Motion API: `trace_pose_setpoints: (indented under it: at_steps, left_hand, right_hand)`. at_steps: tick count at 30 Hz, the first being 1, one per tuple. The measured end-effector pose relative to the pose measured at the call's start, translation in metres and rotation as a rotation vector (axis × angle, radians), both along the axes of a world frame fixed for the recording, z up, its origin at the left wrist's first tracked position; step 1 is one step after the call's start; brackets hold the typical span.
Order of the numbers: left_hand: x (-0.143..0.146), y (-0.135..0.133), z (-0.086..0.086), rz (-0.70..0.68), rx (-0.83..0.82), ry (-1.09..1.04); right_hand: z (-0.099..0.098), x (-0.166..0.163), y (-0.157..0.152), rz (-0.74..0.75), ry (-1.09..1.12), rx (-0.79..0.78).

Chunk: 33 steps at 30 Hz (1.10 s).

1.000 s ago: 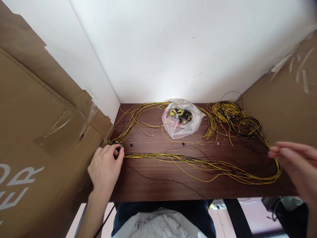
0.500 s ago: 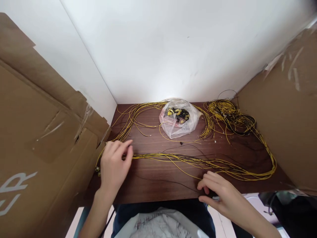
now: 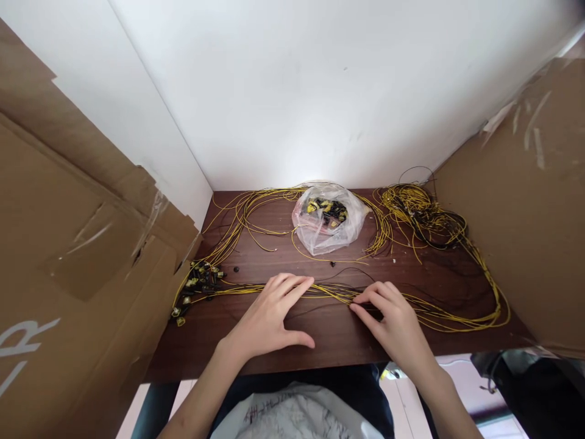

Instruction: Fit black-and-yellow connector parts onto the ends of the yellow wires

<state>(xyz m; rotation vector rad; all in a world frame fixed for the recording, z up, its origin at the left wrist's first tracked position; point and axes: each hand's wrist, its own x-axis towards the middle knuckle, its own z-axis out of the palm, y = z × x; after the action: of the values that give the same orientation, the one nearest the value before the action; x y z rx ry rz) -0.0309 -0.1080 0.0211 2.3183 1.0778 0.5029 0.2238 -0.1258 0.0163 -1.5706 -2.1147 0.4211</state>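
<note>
A bundle of thin yellow and black wires (image 3: 247, 289) runs across the front of the brown table. At its left end lie several black and yellow connectors (image 3: 201, 277). My left hand (image 3: 274, 314) is open over the bundle, fingers stretched out along it and thumb spread toward me; nothing shows in its grasp. Just to the right, my right hand (image 3: 390, 314) pinches thumb and forefinger together on a yellow wire at the bundle's near side. Its other fingers rest over the wires and hide part of them.
A clear plastic bag (image 3: 317, 241) holding black and yellow pieces stands at the back. A tangled wire heap (image 3: 411, 210) lies back right, and more wires (image 3: 247, 210) curve back left. Cardboard walls (image 3: 91, 256) flank the brown table (image 3: 274, 256). A small black piece (image 3: 236, 269) lies loose.
My left hand has moved right, away from the connectors, and opened out over the bundle. My right hand has moved up and left onto the wires, its fingertips closing on one.
</note>
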Motion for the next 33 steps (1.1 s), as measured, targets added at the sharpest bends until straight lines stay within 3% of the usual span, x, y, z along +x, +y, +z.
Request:
trace_pose_setpoints:
  at_steps: [4, 9, 11, 15, 21, 33]
  left_hand:
    - [0.004, 0.004, -0.003, 0.084, 0.055, 0.009]
    - [0.014, 0.014, -0.004, 0.123, 0.098, 0.060]
    - [0.019, 0.017, -0.003, 0.119, 0.131, 0.136]
    - [0.024, 0.024, -0.001, 0.086, 0.225, 0.283]
    - [0.018, 0.038, 0.002, -0.005, 0.176, 0.230]
    - [0.017, 0.042, -0.010, -0.045, 0.401, 0.265]
  right_hand:
    - [0.003, -0.008, 0.007, -0.062, -0.071, 0.122]
    - [0.010, -0.030, 0.008, 0.201, -0.070, 0.117]
    - [0.007, -0.040, 0.010, 0.241, -0.080, 0.101]
    - [-0.003, -0.054, 0.017, 0.175, -0.100, 0.087]
    - [-0.013, -0.060, 0.029, 0.150, -0.129, 0.126]
    - [-0.012, -0.062, 0.026, 0.162, -0.060, 0.130]
